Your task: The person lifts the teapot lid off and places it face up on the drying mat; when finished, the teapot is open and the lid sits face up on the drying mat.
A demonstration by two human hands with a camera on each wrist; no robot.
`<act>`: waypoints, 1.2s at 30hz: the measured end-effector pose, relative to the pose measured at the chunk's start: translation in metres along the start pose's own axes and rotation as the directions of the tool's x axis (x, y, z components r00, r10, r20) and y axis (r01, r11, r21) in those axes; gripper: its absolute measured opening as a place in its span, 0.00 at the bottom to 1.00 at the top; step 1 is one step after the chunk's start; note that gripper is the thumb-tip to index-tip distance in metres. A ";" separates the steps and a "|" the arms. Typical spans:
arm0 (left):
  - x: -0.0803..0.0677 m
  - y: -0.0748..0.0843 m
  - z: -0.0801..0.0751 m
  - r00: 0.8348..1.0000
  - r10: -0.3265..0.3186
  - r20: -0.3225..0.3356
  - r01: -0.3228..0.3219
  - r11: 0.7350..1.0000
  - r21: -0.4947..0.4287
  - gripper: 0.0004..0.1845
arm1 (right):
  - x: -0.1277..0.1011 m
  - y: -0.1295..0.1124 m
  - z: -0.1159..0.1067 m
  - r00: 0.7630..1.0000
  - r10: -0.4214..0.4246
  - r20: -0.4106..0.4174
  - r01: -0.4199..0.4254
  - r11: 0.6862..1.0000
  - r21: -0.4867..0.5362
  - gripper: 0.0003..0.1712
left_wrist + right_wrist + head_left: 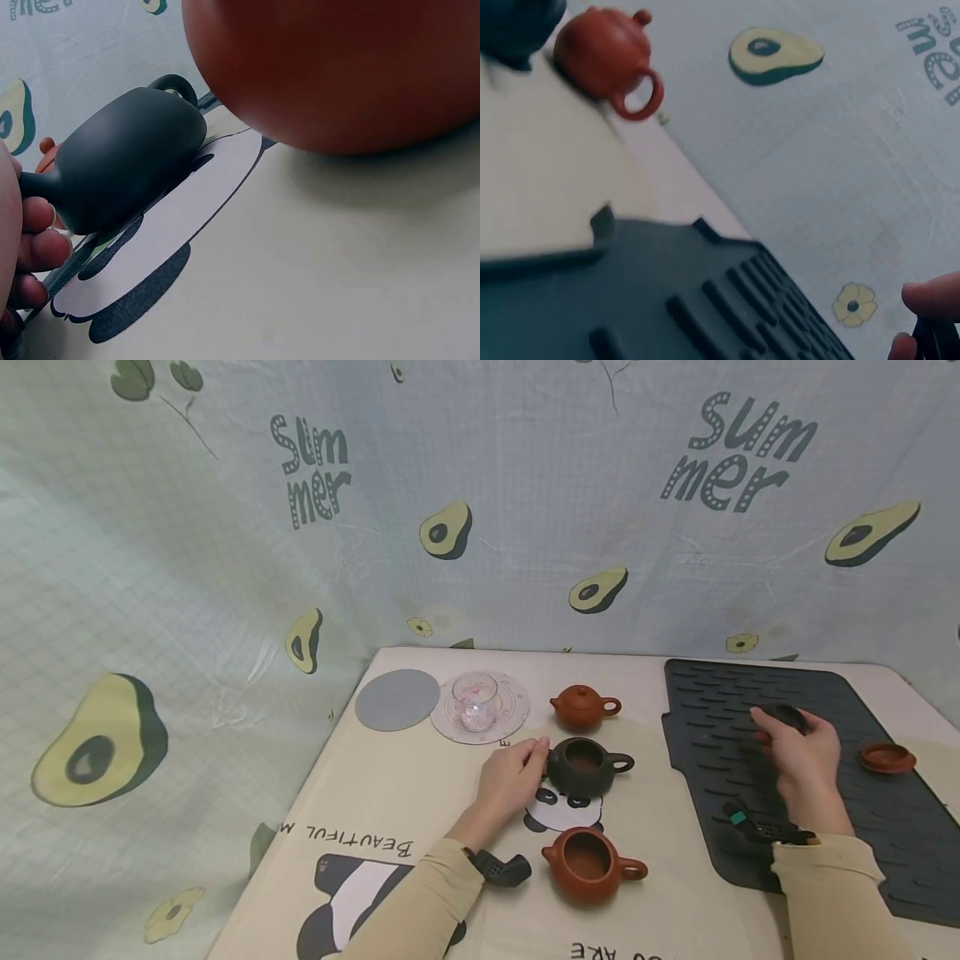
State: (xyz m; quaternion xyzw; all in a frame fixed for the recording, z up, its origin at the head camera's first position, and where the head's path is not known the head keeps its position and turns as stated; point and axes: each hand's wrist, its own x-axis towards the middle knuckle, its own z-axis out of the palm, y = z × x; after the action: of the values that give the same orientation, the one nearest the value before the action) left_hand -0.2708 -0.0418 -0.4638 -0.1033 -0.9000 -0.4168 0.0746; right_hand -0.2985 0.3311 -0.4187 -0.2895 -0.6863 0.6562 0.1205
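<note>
Steadying contact: left hand [512,779] touches the spout side of the dark teapot [586,766], frame centre; fingers curl against the spout, so it reads as a light pinch.
Right grip: right hand [797,752] closes on a dark lid [787,717] over the black ridged mat [712,693], right of frame.
Risk, tipping: a sideways push at the spout could slide the open pot into the near brown teapot [588,862].
Risk, drop: the lid could slip onto the mat ridges and roll.
Count, teapots: three, including the lidded brown teapot [583,707].
Count, loose lids: two, one brown lid [887,757].
Count, coasters: two, with one glass cup [475,699].
</note>
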 end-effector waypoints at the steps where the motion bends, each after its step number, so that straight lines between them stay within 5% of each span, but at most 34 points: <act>1: 0.000 0.000 0.000 1.000 -0.001 0.001 0.001 1.000 0.001 0.24 | 0.000 0.001 -0.001 1.000 -0.011 -0.016 0.011 0.999 -0.045 0.52; 6: 0.000 0.001 0.000 1.000 -0.008 0.005 0.008 1.000 0.002 0.24 | 0.000 0.005 -0.005 0.994 -0.073 -0.081 0.053 0.971 -0.232 0.48; 22: 0.001 0.000 -0.001 1.000 -0.011 0.009 0.011 1.000 -0.007 0.24 | 0.003 0.009 -0.026 0.970 -0.149 -0.193 0.059 0.911 -0.409 0.48; 36: 0.001 0.000 0.001 1.000 -0.008 0.008 0.008 1.000 -0.002 0.24 | 0.004 0.011 -0.035 0.976 -0.135 -0.171 0.022 0.841 -0.541 0.46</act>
State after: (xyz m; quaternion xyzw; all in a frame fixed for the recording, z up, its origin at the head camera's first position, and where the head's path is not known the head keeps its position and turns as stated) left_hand -0.2721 -0.0415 -0.4642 -0.1011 -0.9003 -0.4176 0.0693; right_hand -0.2803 0.3621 -0.4262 -0.3483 -0.8376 0.4000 0.1307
